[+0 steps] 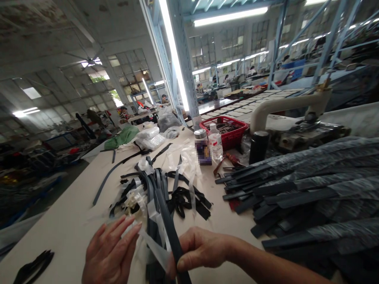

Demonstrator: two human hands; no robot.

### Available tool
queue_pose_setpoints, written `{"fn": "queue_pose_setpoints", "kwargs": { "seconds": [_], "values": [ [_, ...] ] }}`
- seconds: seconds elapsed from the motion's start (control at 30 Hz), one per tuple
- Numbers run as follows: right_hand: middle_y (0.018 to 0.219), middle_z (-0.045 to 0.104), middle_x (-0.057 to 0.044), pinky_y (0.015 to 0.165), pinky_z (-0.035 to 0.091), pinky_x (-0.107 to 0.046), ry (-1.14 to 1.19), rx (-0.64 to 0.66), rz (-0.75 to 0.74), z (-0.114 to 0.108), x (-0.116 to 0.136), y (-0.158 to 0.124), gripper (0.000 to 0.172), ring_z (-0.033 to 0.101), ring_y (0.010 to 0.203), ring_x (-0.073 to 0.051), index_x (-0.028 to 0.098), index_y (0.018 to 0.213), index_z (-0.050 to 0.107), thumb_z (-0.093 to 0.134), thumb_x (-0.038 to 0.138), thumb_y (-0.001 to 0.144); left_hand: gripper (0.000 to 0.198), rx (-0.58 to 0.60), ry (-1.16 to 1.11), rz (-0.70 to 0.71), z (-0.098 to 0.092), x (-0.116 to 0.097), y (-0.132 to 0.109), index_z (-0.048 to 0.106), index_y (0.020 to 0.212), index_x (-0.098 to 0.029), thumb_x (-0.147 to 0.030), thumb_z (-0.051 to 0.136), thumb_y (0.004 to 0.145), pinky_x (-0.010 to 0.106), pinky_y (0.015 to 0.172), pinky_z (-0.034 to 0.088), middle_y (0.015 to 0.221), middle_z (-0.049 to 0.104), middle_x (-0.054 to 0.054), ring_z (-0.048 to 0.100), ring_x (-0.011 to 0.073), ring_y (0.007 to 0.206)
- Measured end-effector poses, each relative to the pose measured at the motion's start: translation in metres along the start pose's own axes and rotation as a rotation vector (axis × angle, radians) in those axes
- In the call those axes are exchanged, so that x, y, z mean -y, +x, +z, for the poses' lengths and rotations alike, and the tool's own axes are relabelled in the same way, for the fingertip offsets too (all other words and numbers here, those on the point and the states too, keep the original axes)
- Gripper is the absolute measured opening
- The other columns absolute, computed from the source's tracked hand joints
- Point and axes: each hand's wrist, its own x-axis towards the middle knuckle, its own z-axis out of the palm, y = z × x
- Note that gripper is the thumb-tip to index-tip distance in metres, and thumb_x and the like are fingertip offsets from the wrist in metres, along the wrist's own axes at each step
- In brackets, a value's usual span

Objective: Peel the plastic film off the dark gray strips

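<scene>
My right hand [201,248] grips the near end of a long dark grey strip [169,221], with the thumb on top. A translucent film strip [156,250] runs from beside that end to the fingertips of my left hand [111,250]. The left fingers are long and nearly straight, with the film at their tips, and they are slightly blurred. Beneath and beyond the hands lies a tangled heap of dark strips [152,185]. Crumpled clear film [189,157] is mixed in around it, and black curled strips [180,201] lie just to its right.
Bundles of film-wrapped dark strips [314,189] cover the right side. Farther back stand a silver-lidded container [201,136], a clear bottle [216,144], a red basket [232,138], a black cylinder [259,148] and a machine arm [278,104]. The pale table's [68,221] edge slants along the left.
</scene>
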Motion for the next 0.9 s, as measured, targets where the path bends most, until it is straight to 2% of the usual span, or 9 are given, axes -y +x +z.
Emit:
{"fn": "queue_pose_setpoints", "kwargs": {
  "seconds": [0.2,0.33,0.4,0.5,0.57,0.63,0.73,0.83,0.9],
  "values": [
    [0.095,0.071,-0.006,0.087,0.046,-0.023,-0.151,-0.053,0.013,0.003,0.0,-0.002,0.05,0.064,0.089,-0.017,0.01,0.108,0.075,0.07,0.053,0.083,0.019,-0.099,0.056,-0.234,-0.011,0.016,0.024,0.07,0.106,-0.015,-0.021,0.062,0.09,0.051,0.106,0.042,0.108,0.073,0.014,0.066,0.0283,0.104],
    [0.102,0.072,-0.009,0.09,0.048,-0.026,-0.062,-0.047,0.052,-0.001,0.003,-0.004,0.05,0.065,0.097,-0.02,0.011,0.105,0.076,0.072,0.054,0.08,0.027,-0.093,0.096,-0.427,0.0,0.045,0.035,0.071,0.104,-0.016,-0.035,0.053,0.095,0.046,0.103,0.046,0.108,0.073,0.013,0.067,0.028,0.102],
    [0.104,0.071,-0.01,0.086,0.05,-0.026,0.009,-0.013,0.086,-0.002,0.004,-0.004,0.049,0.065,0.097,-0.021,0.011,0.105,0.076,0.073,0.053,0.08,0.034,-0.019,0.086,-0.477,0.015,0.062,0.035,0.071,0.102,-0.017,-0.041,0.047,0.096,0.042,0.099,0.048,0.107,0.074,0.012,0.067,0.0275,0.101],
    [0.098,0.072,-0.011,0.076,0.053,-0.022,0.104,-0.057,0.108,-0.005,0.001,-0.003,0.045,0.066,0.086,-0.017,0.01,0.103,0.077,0.074,0.048,0.08,0.052,0.183,0.104,-0.537,0.036,0.073,0.03,0.068,0.113,-0.008,-0.041,0.031,0.097,0.047,0.098,0.048,0.119,0.069,0.022,0.063,0.0346,0.111],
    [0.095,0.072,-0.011,0.069,0.054,-0.02,0.146,-0.178,0.092,-0.007,-0.002,-0.001,0.044,0.065,0.075,-0.013,0.009,0.102,0.077,0.073,0.047,0.08,0.058,0.239,0.118,-0.636,0.041,0.062,0.023,0.062,0.12,-0.003,-0.04,0.025,0.096,0.053,0.1,0.045,0.127,0.062,0.027,0.058,0.0391,0.118],
    [0.1,0.071,-0.014,0.064,0.055,-0.02,0.201,-0.303,0.062,-0.01,-0.005,0.002,0.044,0.063,0.069,-0.012,0.009,0.102,0.076,0.072,0.047,0.08,0.056,0.258,0.048,-0.806,0.037,0.038,0.012,0.066,0.113,-0.009,-0.047,0.029,0.093,0.052,0.095,0.047,0.119,0.067,0.023,0.061,0.0392,0.111],
    [0.107,0.069,-0.016,0.06,0.057,-0.023,0.28,-0.436,0.014,-0.012,-0.008,0.007,0.044,0.06,0.064,-0.01,0.01,0.102,0.076,0.072,0.047,0.079,0.05,0.419,-0.384,-0.998,0.031,-0.014,-0.006,0.072,0.091,-0.021,-0.062,0.045,0.085,0.043,0.084,0.052,0.096,0.074,0.011,0.067,0.034,0.095],
    [0.095,0.069,-0.014,0.06,0.056,-0.024,0.269,-0.46,0.014,-0.011,-0.009,0.008,0.047,0.059,0.061,-0.009,0.01,0.104,0.076,0.074,0.049,0.077,0.049,0.516,-0.869,-0.994,0.038,-0.064,-0.015,0.072,0.107,-0.025,-0.064,0.058,0.079,0.036,0.096,0.047,0.115,0.073,0.005,0.062,0.0311,0.112],
    [0.087,0.069,-0.012,0.061,0.055,-0.023,0.227,-0.433,0.024,-0.011,-0.01,0.007,0.051,0.061,0.063,-0.011,0.009,0.106,0.075,0.074,0.051,0.077,0.053,0.538,-1.063,-1.059,0.048,-0.085,-0.015,0.071,0.114,-0.024,-0.062,0.063,0.078,0.036,0.095,0.047,0.113,0.074,0.005,0.063,0.0309,0.109]
  ]
}}
